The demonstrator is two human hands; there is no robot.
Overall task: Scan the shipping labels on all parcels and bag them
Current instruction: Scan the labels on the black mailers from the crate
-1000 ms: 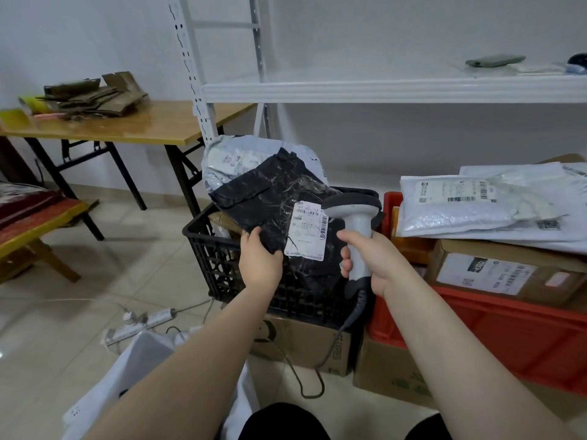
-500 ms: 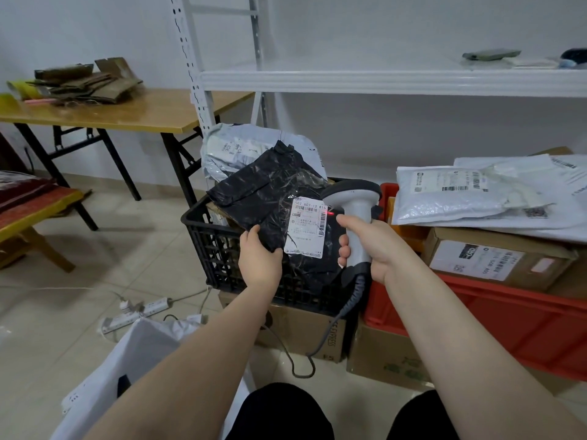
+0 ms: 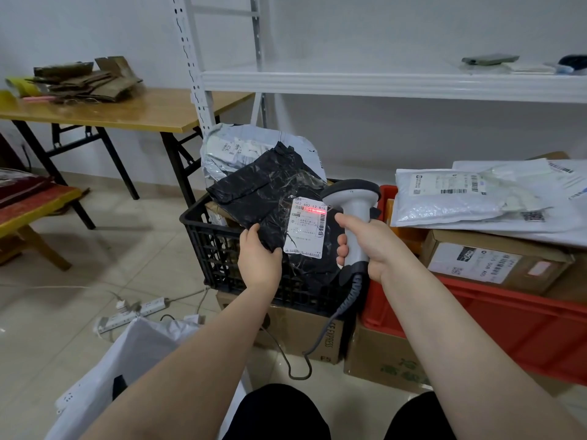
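Black crate (image 3: 206, 258) sits just beyond the left hand (image 3: 259, 258), which pinches a black parcel (image 3: 254, 192); right hand (image 3: 365, 239) grips the scanner (image 3: 352, 195); the crinkled label (image 3: 305, 230) may misread.

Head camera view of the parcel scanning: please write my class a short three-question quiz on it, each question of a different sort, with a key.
1. True or false: the left hand holds the black parcel while a red scan line crosses its shipping label.
2. What does the right hand grip? A) the scanner B) a power strip C) a phone
3. Short answer: what colour is the crate that holds the labelled cardboard box?

Key: 1 true; 2 A; 3 red.
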